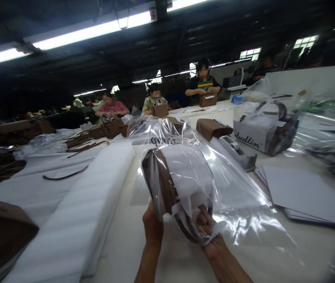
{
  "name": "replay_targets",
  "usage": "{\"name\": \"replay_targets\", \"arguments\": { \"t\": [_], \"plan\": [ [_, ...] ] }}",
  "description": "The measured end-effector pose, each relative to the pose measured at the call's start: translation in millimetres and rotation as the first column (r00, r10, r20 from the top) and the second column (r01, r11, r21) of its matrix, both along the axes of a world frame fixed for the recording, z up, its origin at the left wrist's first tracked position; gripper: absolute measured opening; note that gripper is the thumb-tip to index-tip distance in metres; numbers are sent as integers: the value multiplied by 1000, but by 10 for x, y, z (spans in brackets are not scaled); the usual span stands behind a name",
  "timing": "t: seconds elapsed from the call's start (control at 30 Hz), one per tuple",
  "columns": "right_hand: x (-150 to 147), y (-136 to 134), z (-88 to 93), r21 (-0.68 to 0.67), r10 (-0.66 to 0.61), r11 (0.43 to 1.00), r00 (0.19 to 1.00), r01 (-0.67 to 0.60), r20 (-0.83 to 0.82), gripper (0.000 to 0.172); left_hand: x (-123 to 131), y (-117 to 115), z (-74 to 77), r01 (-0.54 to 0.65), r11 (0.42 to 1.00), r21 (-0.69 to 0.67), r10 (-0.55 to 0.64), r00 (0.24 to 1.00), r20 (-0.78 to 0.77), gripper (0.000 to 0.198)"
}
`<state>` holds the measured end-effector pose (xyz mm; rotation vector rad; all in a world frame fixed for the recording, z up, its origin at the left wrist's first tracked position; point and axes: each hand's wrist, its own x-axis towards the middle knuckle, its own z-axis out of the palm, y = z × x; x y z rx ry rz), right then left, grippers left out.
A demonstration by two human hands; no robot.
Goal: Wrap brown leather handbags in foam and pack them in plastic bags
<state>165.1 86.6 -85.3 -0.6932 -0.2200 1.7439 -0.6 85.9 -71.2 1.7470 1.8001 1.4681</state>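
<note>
A brown handbag point(163, 177) lies tilted inside a clear plastic bag point(192, 135), with white wrapping paper point(189, 169) around its body. My left hand point(152, 222) grips the near left side of the handbag through the plastic; its fingertips are hidden behind it. My right hand point(205, 224) reaches in at the bag's open, jagged-edged mouth, fingers curled at the brown handles point(186, 226). Glare on the plastic blurs exactly what those fingers pinch.
White foam sheets point(96, 188) are stacked on my left, beside another brown handbag point(2, 236). To the right are flat clear bags point(232, 177), a tape dispenser point(239, 153), white boards point(305, 192) and a bagged handbag point(267, 133). Several people sit or stand across the table.
</note>
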Motion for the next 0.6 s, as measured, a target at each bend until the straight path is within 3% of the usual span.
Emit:
{"name": "replay_targets", "arguments": {
  "t": [0.1,0.17,0.23,0.3,0.37,0.43,0.5,0.6],
  "plan": [
    [20,179,139,-85,-105,991,994,108,33,42,-45,-314,-84,137,990,-22,-138,989,-61,25],
    [60,242,180,-130,-155,978,985,164,78,40,-208,-517,-144,161,986,-49,-166,980,-111,23],
    [100,233,173,-166,-168,968,976,190,135,38,-403,-662,-185,127,987,-101,-146,965,-216,23],
    [114,164,138,-191,-153,963,970,189,189,35,-504,-745,-154,-19,997,-71,-9,926,-379,21],
    [93,73,104,-200,-131,963,964,180,232,33,-426,-771,1,-185,979,83,201,831,-519,47],
    [43,-7,91,-197,-114,966,958,170,264,33,-175,-724,275,-216,948,235,317,722,-615,80],
    [-19,-66,100,-187,-100,969,952,159,290,32,166,-579,597,-86,964,250,244,654,-716,81],
    [-89,-132,125,-162,-79,977,945,137,318,32,635,-206,966,44,991,123,74,585,-808,68]
  ]
}}
